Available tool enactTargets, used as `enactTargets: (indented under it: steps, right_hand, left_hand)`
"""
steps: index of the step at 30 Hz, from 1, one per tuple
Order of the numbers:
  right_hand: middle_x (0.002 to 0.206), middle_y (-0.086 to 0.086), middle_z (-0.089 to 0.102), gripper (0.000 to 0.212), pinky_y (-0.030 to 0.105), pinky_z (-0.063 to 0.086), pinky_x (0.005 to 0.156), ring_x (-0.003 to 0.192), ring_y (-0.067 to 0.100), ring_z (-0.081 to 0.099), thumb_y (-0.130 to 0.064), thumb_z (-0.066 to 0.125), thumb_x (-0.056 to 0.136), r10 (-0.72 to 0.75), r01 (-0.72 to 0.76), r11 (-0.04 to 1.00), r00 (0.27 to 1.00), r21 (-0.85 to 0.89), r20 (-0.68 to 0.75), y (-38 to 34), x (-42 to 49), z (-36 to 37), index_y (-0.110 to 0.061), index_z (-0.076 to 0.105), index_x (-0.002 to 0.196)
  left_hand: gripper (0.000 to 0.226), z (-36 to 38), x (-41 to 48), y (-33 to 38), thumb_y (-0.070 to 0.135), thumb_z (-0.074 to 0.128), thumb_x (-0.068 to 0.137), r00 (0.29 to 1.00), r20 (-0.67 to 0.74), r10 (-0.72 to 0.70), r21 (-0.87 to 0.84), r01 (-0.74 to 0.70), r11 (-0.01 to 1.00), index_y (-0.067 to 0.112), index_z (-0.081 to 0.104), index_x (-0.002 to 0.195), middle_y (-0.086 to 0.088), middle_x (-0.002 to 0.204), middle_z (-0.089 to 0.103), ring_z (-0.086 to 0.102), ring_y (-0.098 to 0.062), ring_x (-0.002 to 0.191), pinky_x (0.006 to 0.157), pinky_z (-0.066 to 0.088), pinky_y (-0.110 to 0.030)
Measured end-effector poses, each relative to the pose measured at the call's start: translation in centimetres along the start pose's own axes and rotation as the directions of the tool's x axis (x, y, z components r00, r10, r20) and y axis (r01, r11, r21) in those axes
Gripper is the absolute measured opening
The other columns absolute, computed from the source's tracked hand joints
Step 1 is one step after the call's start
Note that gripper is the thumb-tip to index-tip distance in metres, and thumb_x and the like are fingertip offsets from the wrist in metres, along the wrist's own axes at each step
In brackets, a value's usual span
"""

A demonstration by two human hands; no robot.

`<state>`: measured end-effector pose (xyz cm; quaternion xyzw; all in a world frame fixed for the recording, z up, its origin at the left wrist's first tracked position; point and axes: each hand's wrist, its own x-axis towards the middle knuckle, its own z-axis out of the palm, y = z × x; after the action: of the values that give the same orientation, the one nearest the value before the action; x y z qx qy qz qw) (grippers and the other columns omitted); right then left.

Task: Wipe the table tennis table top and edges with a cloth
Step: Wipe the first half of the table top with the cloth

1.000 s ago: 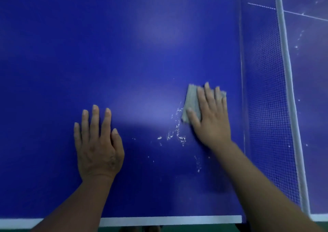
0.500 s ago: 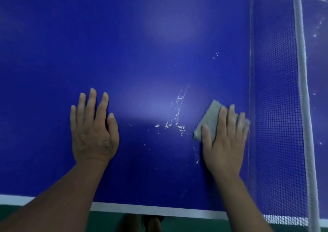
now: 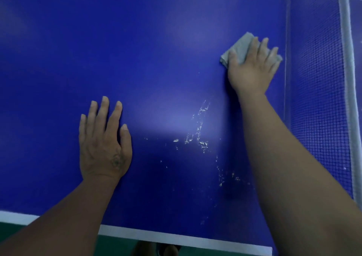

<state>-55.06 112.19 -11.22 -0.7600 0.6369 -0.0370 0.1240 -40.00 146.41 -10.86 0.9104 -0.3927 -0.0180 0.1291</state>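
In the upper right of the frame the right hand (image 3: 252,67) lies flat on a grey cloth (image 3: 238,47), fingers straight, pressing it onto the blue table top (image 3: 137,49) just beside the net (image 3: 317,91). At lower left of centre the left hand (image 3: 103,144) rests palm down on the table, fingers spread. Pale flecks (image 3: 199,134) lie scattered between the two forearms. A white edge line (image 3: 176,238) runs along the bottom of the frame.
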Motion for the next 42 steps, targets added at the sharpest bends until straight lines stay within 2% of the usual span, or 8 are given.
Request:
enactTargets:
  steps: [6, 12, 21, 25, 28, 31, 34, 42]
  right_hand:
    - [0.179, 0.005, 0.015, 0.075, 0.055, 0.006, 0.133, 0.166, 0.035, 0.008, -0.061, 0.031, 0.109, -0.451, 0.452, 0.889, 0.892, -0.072, 0.029, -0.7, -12.8, 1.6, -0.02, 0.023, 0.171]
    - [0.18, -0.001, 0.012, 0.074, 0.059, 0.014, 0.133, 0.167, 0.029, 0.006, -0.064, 0.035, 0.11, -0.599, 0.605, 0.796, 0.788, 0.004, 0.143, 4.7, -25.5, 2.2, -0.025, 0.023, 0.171]
    - [0.181, 0.0, 0.006, 0.077, 0.054, -0.004, 0.133, 0.167, 0.032, -0.004, -0.065, 0.032, 0.108, -0.314, 0.316, 0.949, 0.947, -0.008, 0.073, -7.4, -7.6, 2.8, -0.026, 0.016, 0.172]
    - [0.181, 0.0, 0.003, 0.077, 0.056, -0.008, 0.132, 0.166, 0.033, -0.009, -0.065, 0.03, 0.107, -0.401, 0.402, 0.915, 0.905, 0.019, 0.14, -15.8, -2.9, 4.2, -0.026, 0.016, 0.172]
    - [0.181, 0.0, 0.006, 0.076, 0.056, -0.006, 0.133, 0.166, 0.033, -0.005, -0.065, 0.029, 0.106, -0.553, 0.561, 0.828, 0.816, 0.004, 0.168, -18.9, -3.1, 5.0, -0.027, 0.017, 0.171]
    - [0.18, -0.001, 0.013, 0.076, 0.053, 0.0, 0.133, 0.167, 0.031, 0.005, -0.065, 0.028, 0.105, -0.694, 0.707, 0.705, 0.705, -0.063, 0.148, -16.7, -6.5, 4.8, -0.027, 0.022, 0.171]
    - [0.178, 0.001, 0.022, 0.071, 0.055, 0.009, 0.132, 0.166, 0.032, 0.012, -0.061, 0.035, 0.109, -0.782, 0.785, 0.619, 0.613, 0.015, 0.114, -10.5, -12.6, 4.0, -0.023, 0.033, 0.168]
    - [0.18, -0.004, 0.011, 0.074, 0.058, 0.016, 0.131, 0.167, 0.029, 0.009, -0.062, 0.043, 0.109, -0.812, 0.825, 0.555, 0.509, 0.106, 0.286, 3.2, -27.3, 1.6, -0.029, 0.021, 0.171]
  left_hand:
    - [0.059, 0.1, 0.1, -0.1, 0.034, 0.035, 0.11, 1.0, -0.012, 0.003, -0.001, -0.003, 1.0, 0.015, 0.04, 0.165, -0.008, 0.177, 0.027, 0.014, -0.028, 0.167, 0.135, 0.01, -0.053]
    - [0.059, 0.1, 0.1, -0.2, 0.033, 0.036, 0.109, 1.0, -0.013, 0.001, 0.007, -0.001, 1.0, 0.015, 0.041, 0.165, -0.009, 0.177, 0.027, 0.015, -0.029, 0.166, 0.135, 0.011, -0.054]
    - [0.057, 0.5, 0.0, -0.4, 0.032, 0.035, 0.111, 0.999, -0.033, 0.011, -0.002, -0.011, 1.0, 0.015, 0.042, 0.164, -0.009, 0.176, 0.029, 0.016, -0.029, 0.166, 0.135, 0.012, -0.054]
    - [0.055, 0.8, -0.1, -0.7, 0.027, 0.037, 0.111, 0.997, -0.065, 0.03, 0.016, -0.029, 0.999, 0.01, 0.041, 0.164, -0.011, 0.175, 0.03, 0.019, -0.03, 0.165, 0.134, 0.015, -0.056]
    - [0.056, 1.1, 0.1, -0.7, 0.02, 0.037, 0.111, 0.997, -0.079, 0.018, 0.011, -0.017, 1.0, -0.001, 0.04, 0.162, -0.017, 0.173, 0.031, 0.024, -0.034, 0.164, 0.133, 0.018, -0.057]
    - [0.056, 1.1, 0.1, -0.7, 0.018, 0.034, 0.11, 0.997, -0.078, 0.001, 0.003, 0.0, 1.0, -0.006, 0.038, 0.161, -0.021, 0.173, 0.032, 0.026, -0.036, 0.163, 0.132, 0.019, -0.058]
    - [0.057, 1.1, 0.1, -0.7, 0.018, 0.032, 0.111, 0.998, -0.066, -0.003, -0.012, 0.003, 1.0, -0.007, 0.036, 0.162, -0.021, 0.173, 0.031, 0.024, -0.036, 0.163, 0.132, 0.019, -0.059]
    - [0.056, 1.3, 0.0, -0.7, 0.017, 0.032, 0.111, 0.999, -0.045, -0.006, -0.002, 0.006, 1.0, -0.007, 0.037, 0.161, -0.02, 0.174, 0.029, 0.022, -0.036, 0.164, 0.134, 0.016, -0.056]
